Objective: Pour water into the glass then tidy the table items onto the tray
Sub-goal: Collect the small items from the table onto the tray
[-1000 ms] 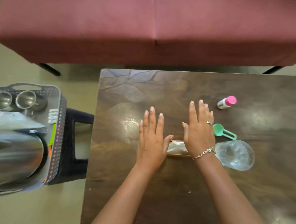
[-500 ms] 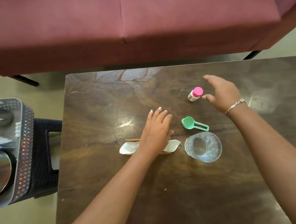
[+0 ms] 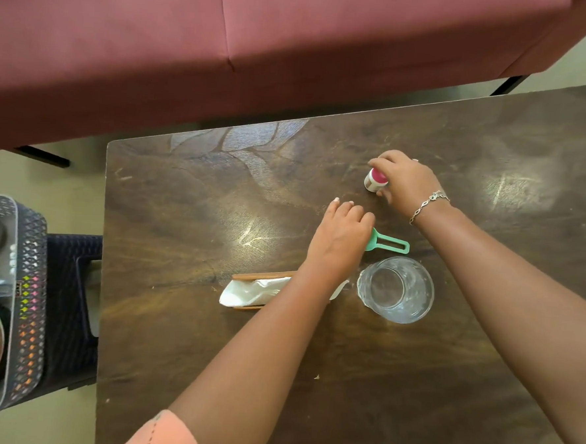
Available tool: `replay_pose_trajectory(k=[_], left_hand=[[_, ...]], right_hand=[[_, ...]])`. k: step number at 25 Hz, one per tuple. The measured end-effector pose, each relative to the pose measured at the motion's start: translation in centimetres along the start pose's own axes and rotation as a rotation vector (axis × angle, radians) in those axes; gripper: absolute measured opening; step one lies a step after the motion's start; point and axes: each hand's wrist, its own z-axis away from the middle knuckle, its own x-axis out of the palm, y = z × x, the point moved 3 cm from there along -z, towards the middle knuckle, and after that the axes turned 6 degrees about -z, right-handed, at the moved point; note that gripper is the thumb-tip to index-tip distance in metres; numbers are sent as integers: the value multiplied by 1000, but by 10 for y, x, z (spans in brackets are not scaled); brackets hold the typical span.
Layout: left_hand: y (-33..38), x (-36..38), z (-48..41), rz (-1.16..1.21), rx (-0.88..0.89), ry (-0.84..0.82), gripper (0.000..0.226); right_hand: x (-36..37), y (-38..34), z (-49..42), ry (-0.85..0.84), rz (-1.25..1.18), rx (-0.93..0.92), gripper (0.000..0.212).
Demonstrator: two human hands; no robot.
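Right hand (image 3: 405,184) clamped on bottle (image 3: 375,181); left hand (image 3: 340,240) curled over scoop (image 3: 388,243), grip unclear; glass (image 3: 397,290) near.

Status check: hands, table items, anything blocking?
Right hand closing on pink-capped bottle. Left hand covering green scoop. Glass, white packet on table. No obstruction.

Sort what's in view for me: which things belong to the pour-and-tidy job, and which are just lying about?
In the job:
- glass
- green scoop, under the left hand
- pink-capped bottle, in the right hand
- white packet on its wooden holder
- tray on the stool, left of the table

Just surroundings:
- red sofa
- dark stool
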Motion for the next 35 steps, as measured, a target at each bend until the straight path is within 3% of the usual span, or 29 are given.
replay_pose_trajectory(k=[7, 11, 18, 22, 30, 35], left_hand=[[11, 11, -12, -178, 186, -156, 37], [10, 9, -11, -166, 172, -161, 33], [-68, -60, 89, 179, -293, 267, 29], [-144, -79, 183, 249, -577, 337, 32], [-272, -71, 337, 386, -1048, 532, 39], [-305, -53, 383, 520, -1103, 546, 38]], right_hand=[[-7, 2, 3, 145, -50, -35, 37], [-24, -6, 10, 248, -87, -116, 32], [-42, -81, 9, 338, -171, -314, 36], [-44, -160, 4, 344, -210, -401, 27], [-1, -382, -11, 187, -478, -637, 26], [53, -494, -30, 68, -425, -703, 28]])
